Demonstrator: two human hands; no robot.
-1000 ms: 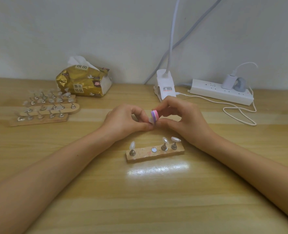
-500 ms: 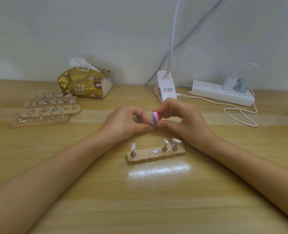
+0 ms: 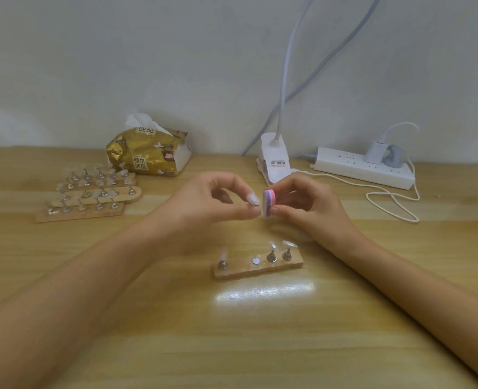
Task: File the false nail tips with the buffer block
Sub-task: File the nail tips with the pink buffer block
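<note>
My left hand (image 3: 209,203) pinches a pale false nail tip (image 3: 252,198) between thumb and forefinger, above the table's middle. My right hand (image 3: 308,204) pinches a small pink and purple buffer block (image 3: 269,202), held on edge right beside the tip. Below both hands lies a wooden holder strip (image 3: 260,269) with three nail tips on metal stands and one bare round magnet (image 3: 256,261).
Further wooden strips (image 3: 92,197) with several nail tips lie at the left. A gold tissue pack (image 3: 148,154) sits behind them. A white lamp clamp (image 3: 274,161), a power strip (image 3: 364,171) and a looped white cable (image 3: 392,200) are at the back right.
The hands have parted slightly: the nail tip now shows clearly beside the buffer block, where before it was pressed against it. The view has shifted a little.
</note>
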